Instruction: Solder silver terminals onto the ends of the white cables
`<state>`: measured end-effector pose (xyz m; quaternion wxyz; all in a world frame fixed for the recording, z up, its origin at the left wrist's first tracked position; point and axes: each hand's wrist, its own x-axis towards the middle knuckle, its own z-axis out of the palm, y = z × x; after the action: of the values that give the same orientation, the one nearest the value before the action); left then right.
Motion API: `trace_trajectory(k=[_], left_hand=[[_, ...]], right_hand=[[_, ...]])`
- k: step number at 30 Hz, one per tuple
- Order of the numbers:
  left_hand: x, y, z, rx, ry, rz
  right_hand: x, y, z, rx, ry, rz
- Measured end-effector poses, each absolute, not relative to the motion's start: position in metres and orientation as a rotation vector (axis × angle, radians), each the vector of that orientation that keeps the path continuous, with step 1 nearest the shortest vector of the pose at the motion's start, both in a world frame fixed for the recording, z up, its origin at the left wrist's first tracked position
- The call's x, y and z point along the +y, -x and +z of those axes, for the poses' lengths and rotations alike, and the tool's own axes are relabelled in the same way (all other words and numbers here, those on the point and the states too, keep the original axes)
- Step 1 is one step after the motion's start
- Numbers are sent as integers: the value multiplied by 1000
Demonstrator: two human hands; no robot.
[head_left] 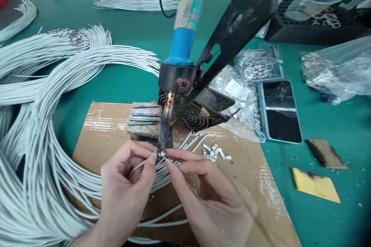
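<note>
A blue-handled soldering iron (185, 27) is clamped in a black metal stand, its hot tip pointing down between my hands. My left hand (129, 181) is closed, pinching a white cable (138, 166) between thumb and forefinger beside the tip. Just under the tip sits a small silvery metal tab (162, 154). My right hand (207, 189) is closed too, thumb and forefinger pinching at that tab's right side. Along the right palm runs a thin wire (216, 222), like solder. More white cables (162, 177) lie beneath the fingers; the exact contact at the tip is partly hidden.
Large coiled bundles of white cable (37, 142) fill the left. Loose metal tabs (214, 151) lie on the cardboard (261, 185). Rightward are a phone (282, 112), bagged parts (257, 63), burnt sponge pads (315, 185) and a black crate (313, 32). A black fan (197, 117) stands behind the tip.
</note>
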<state>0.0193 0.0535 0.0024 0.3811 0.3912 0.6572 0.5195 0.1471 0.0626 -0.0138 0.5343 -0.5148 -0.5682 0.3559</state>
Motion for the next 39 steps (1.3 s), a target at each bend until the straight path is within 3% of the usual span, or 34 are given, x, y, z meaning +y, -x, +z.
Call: trace_trajectory(k=[15, 31, 39], left_hand=[[56, -23, 4, 1677, -1005, 1360], [51, -19, -2, 1646, -925, 1296], [36, -19, -7, 1567, -813, 1256]], right_hand=[[63, -146, -13, -1387, 1240, 753], [59, -148, -20, -1335, 1219, 896], [59, -155, -24, -1488, 1409, 878]])
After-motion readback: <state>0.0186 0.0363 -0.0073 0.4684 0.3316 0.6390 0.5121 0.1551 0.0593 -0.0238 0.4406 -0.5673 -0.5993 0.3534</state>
